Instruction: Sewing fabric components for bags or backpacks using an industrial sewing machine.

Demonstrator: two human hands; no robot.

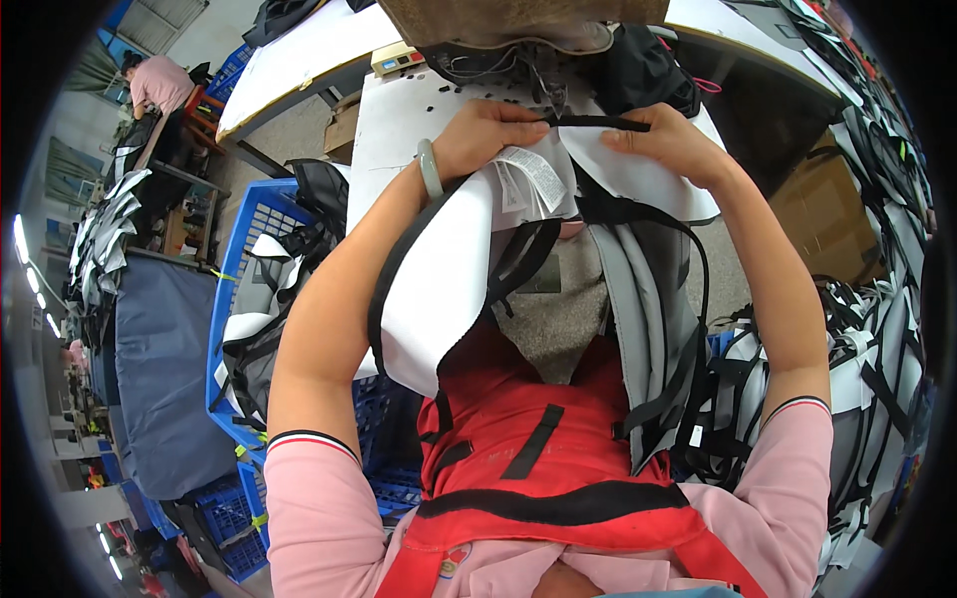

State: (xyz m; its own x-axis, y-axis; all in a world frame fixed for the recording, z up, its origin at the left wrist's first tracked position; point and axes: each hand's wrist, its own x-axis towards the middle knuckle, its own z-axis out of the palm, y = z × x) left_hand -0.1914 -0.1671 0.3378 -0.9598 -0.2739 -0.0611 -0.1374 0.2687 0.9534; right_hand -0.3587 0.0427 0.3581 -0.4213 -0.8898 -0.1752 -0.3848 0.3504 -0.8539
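Note:
Up at the sewing machine (pixel 518 20), both of my hands grip the black-trimmed edge of a bag piece with white (pixel 439 289) and grey panels (pixel 648 299). My left hand (pixel 483 138) pinches the black binding strip (pixel 588 122) left of the needle area. On the other side, my right hand (pixel 668 145) closes on the same strip, thumb below it. Between the hands, the edge lies right by the presser foot (pixel 556 95). White printed labels (pixel 533 179) hang from the piece beside my left hand. Its lower panels and black straps drape down over my red apron (pixel 538 429).
Beside my left arm stands a blue plastic basket (pixel 231 299) of bag pieces. Grey and white pieces (pixel 847 369) are heaped at right, near a cardboard box (pixel 827 214). Black scraps dot the white machine table (pixel 384 130). Another person (pixel 159 85) bends over work at far left.

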